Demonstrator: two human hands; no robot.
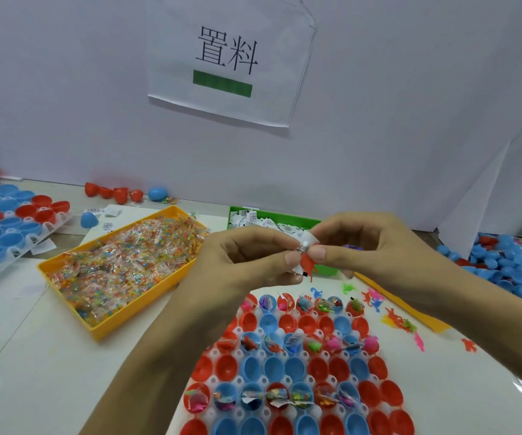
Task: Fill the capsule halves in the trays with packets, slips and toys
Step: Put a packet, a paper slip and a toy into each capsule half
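My left hand (pixel 247 262) and my right hand (pixel 369 246) meet above the far end of the white tray (pixel 231 353) of red and blue capsule halves. Between their fingertips they pinch a white paper slip (pixel 307 243) together with a small red toy figure (pixel 308 266), which hangs below the slip. Some rows of capsule halves hold packets, slips and toys; the rows between them are empty.
A yellow bin (pixel 65 268) of bead packets lies left of my hands. A green bin (pixel 237 211) of paper slips sits behind them. Loose toy figures (pixel 394 318) lie right of the tray. Loose blue and red halves (pixel 504 265) pile at right. Another filled tray (pixel 49 227) sits far left.
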